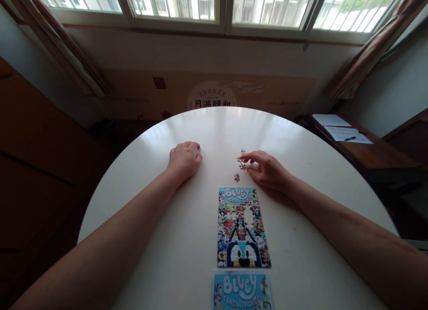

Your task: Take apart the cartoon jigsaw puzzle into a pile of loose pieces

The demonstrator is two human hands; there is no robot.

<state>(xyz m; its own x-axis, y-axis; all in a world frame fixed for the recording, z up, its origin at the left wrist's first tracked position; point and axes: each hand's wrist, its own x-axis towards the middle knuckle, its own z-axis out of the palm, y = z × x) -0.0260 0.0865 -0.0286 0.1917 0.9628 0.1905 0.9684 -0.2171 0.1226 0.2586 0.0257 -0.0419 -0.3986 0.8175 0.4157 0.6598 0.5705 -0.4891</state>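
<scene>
**Bluey puzzle nearly filled, right hand on the loose pieces**

- Round white table (pixel 160 238) fills most of the view. Windows (pixel 174 2) run along the top, curtains at both sides.
- Printed cardboard (pixel 284 94) leans on the wall behind the table.
- Wooden side desk (pixel 368 156) sits on the right, well apart from the table. It carries paper sheets (pixel 344 132) with a pen (pixel 350 138) on them.
- Bluey jigsaw puzzle (pixel 241 230) lies flat at table centre, between the forearms. It's mostly assembled, with a few gaps showing white in the upper half.
- Reference picture (pixel 242 291) with the same Bluey print lies just below the puzzle, cut off by the bottom edge.
- Left hand (pixel 184 159) rests on the table, up and left of the puzzle. Its fingers are curled under into a loose fist. Nothing visible in it.
- Right hand (pixel 265 169) is palm down, just above the puzzle's top right corner. Fingertips (pixel 245 157) reach left into the loose puzzle pieces (pixel 241 152) and touch them. Can't tell whether a piece is actually pinched.
- One single piece (pixel 236 177) lies apart from that cluster, between it and the puzzle's top edge.
</scene>
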